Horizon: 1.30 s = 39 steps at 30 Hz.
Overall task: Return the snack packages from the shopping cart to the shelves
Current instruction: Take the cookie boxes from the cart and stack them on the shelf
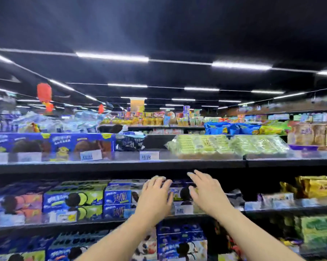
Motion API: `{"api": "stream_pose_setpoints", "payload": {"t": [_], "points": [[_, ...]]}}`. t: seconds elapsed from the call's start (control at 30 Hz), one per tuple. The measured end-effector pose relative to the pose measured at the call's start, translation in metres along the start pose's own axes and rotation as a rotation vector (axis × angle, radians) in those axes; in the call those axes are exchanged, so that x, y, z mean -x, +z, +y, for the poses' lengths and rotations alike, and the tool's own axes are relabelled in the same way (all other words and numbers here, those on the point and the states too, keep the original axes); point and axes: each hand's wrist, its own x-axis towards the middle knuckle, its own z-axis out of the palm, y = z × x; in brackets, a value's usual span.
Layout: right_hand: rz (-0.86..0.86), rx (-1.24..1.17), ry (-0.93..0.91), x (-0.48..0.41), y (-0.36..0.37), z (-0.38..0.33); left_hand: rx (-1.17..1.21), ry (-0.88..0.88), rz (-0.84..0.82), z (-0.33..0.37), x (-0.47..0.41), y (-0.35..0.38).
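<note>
- We reach both bare arms forward and up to the middle shelf (196,216), palms turned away from us.
- Our left hand (156,194) lies with fingers spread against the front of a blue cookie box (180,194); it presses flat and does not wrap around it.
- Our right hand (206,192) is wide too, fingers fanned and pointing up and left, at the right edge of the same box; we cannot tell whether it touches.
- The box stands in the shelf row between our hands, blue with a dark round cookie printed on its face; blur hides the lettering.
- Left of it stand more blue boxes (117,197), then green-fronted boxes (74,199) and orange-fronted boxes (25,204).
- Right of our hands the shelf holds gold bags (313,187).
- The top shelf (121,163) above carries wide blue boxes and green packs (215,145), with price tags (149,155) along its edge.
- Below our wrists a lower shelf shows further blue boxes.
</note>
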Motion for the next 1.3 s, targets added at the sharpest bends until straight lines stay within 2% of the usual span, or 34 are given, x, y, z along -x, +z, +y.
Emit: {"api": "stream_pose_setpoints", "payload": {"t": [0.2, 0.4, 0.77, 0.97, 1.07, 1.3], "points": [[0.092, -0.088, -0.062, -0.045, -0.037, 0.051, -0.029, -0.003, 0.189, 0.025, -0.06, -0.007], [0.147, -0.119, -0.004, -0.074, -0.061, 0.119, -0.042, 0.059, 0.31, 0.057, -0.131, -0.01], [0.064, -0.073, 0.242, -0.081, -0.072, 0.24, 0.009, 0.034, 0.074, 0.149, -0.224, 0.023], [-0.09, 0.006, 0.199, -0.085, -0.047, 0.284, -0.045, -0.032, -0.055, 0.191, -0.238, 0.043], [-0.022, 0.024, 0.138, -0.083, -0.031, 0.295, -0.131, -0.097, -0.092, 0.202, -0.235, 0.057], [0.104, 0.032, -0.053, -0.089, -0.017, 0.316, -0.205, -0.206, -0.037, 0.217, -0.235, 0.062]]}}
